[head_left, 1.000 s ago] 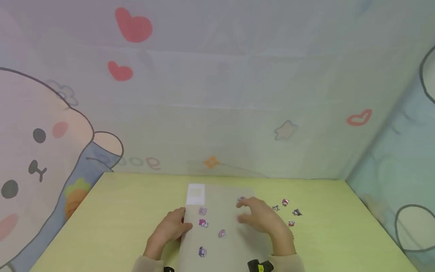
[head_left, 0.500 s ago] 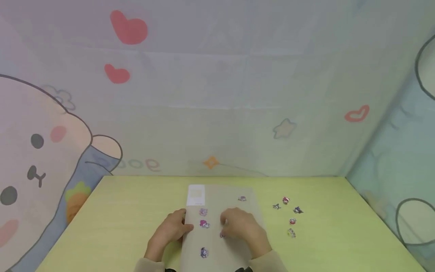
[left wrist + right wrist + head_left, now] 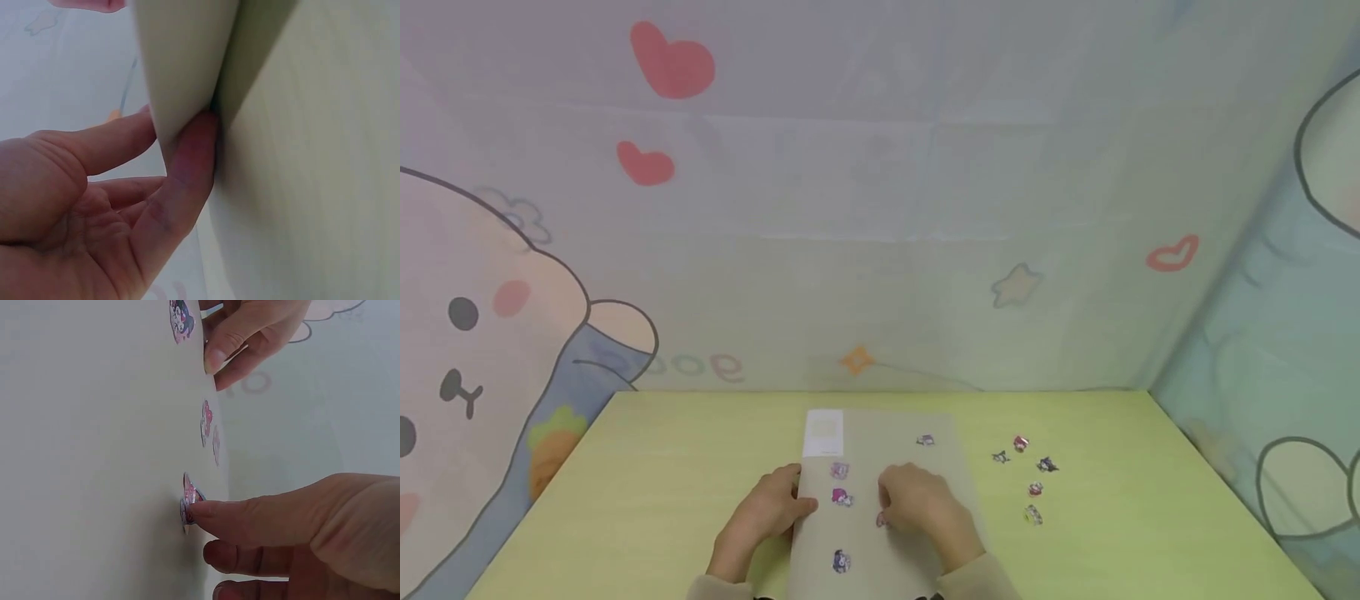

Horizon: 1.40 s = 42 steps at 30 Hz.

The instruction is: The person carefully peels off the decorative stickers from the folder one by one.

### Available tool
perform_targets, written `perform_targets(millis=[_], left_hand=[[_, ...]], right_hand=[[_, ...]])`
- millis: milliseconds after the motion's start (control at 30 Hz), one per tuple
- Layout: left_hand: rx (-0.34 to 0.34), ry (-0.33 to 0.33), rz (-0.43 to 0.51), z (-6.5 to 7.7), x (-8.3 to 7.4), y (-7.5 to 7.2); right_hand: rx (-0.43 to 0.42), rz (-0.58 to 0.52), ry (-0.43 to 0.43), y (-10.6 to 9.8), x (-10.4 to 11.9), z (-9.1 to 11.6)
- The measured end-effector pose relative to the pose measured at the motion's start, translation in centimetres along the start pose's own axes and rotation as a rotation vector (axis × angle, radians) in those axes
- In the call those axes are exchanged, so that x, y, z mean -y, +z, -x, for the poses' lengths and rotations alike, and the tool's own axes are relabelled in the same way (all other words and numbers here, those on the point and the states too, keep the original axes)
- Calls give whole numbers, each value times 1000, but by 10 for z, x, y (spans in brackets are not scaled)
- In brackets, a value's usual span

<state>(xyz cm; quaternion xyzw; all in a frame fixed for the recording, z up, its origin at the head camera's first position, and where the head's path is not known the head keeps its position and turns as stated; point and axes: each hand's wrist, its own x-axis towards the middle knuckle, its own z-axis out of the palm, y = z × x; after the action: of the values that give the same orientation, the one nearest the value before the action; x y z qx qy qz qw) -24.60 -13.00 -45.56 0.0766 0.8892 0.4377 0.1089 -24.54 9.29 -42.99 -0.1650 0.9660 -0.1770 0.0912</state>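
Note:
A beige board [image 3: 880,433] with a white rectangle [image 3: 823,432] at its upper left lies on the table. My left hand [image 3: 765,507] grips its left edge, thumb on top and fingers beneath, as the left wrist view shows [image 3: 119,206]. Over the board's middle is my right hand [image 3: 921,504]; its thumb touches a small cartoon sticker [image 3: 190,503] while the other fingertips stay apart from it, loosely bent. More stickers dot the board: a pale pink one [image 3: 839,471], a magenta one [image 3: 842,497], a dark one [image 3: 841,561] and one at the upper right [image 3: 926,440].
On the yellow-green table [image 3: 1105,517], several loose stickers [image 3: 1034,490] are scattered right of the board. Behind stands a pale cloth backdrop [image 3: 880,208] printed with hearts and a bear face [image 3: 467,358].
My right hand has moved left and toward me, from near the upper-right sticker to the middle sticker. Its fingers have drawn in. The left hand keeps its hold on the board's edge.

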Motion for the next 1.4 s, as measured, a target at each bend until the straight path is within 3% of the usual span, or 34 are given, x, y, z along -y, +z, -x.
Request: perform_targets(millis=[667,933,1400], left_hand=[[12,19,25,3,0,1],[2,4,2,2,-1,-2],[2,20,18,1,2,-1]], right_hand=[[-103,69,-97,-18,-6,13],[-137,-21,-140,-38,-23,22],[-178,-71,-18,-75,-74,42]])
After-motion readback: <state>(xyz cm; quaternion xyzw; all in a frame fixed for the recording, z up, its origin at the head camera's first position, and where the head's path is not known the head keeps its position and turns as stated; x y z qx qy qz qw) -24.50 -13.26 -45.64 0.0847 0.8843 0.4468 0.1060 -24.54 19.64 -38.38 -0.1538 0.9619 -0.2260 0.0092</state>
